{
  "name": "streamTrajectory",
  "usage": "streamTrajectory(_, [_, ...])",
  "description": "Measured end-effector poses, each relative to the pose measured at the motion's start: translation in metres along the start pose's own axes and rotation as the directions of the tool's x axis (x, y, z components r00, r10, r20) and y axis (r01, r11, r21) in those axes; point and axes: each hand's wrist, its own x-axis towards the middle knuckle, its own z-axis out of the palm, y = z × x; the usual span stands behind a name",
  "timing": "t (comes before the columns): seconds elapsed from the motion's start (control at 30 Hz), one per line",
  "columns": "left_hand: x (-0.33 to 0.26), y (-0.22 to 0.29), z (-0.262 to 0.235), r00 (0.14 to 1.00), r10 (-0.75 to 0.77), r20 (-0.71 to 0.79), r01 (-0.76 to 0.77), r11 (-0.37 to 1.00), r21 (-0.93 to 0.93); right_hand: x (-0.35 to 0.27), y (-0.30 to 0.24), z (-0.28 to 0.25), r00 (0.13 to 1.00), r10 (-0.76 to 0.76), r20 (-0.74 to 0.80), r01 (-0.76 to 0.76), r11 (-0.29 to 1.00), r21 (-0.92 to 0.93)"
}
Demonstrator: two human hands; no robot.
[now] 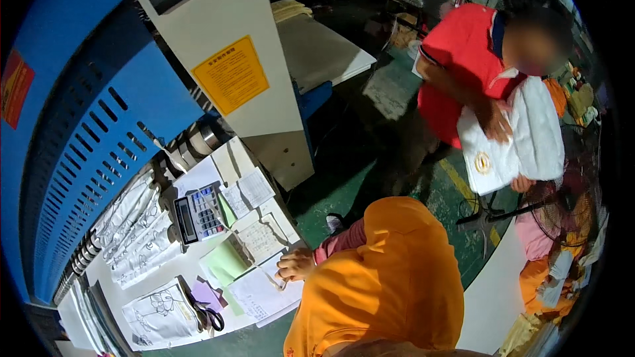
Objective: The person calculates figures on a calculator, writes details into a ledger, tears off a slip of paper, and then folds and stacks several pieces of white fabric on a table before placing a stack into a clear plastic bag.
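A person in an orange head covering fills the lower centre of the frame. Their hand, coming from a pink sleeve, rests curled on white printed paper sheets at the near edge of the white tabletop; whose hand it is, left or right, I cannot tell. To its left lie a pale green paper slip, a grey desk calculator and black-handled scissors. At upper right, a person in a red shirt holds folded white cloth.
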Motion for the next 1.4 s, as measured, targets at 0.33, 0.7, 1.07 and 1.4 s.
streamTrajectory(0.33, [-0.128,-0.087,-0.263,0.865,-0.090,-0.494,-0.018,0.978,-0.208,0.005,-0.004,-0.013,0.999,0.036,0.025,-0.035,0.999,-0.019])
streamTrajectory(0.7, [-0.235,-0.187,-0.074,0.955,-0.283,0.088,0.289,0.954,-0.072,0.007,-0.002,-0.011,0.989,0.024,0.147,-0.011,0.996,-0.087])
streamTrajectory(1.07, [-0.306,-0.142,0.109,0.743,-0.301,0.599,0.275,0.952,0.137,0.037,-0.023,-0.031,0.975,-0.194,0.109,0.196,0.981,-0.009])
streamTrajectory(1.4, [-0.316,-0.155,0.140,0.912,-0.188,0.364,0.188,0.982,0.038,0.038,-0.032,-0.028,0.986,-0.116,0.119,0.121,0.992,-0.039])
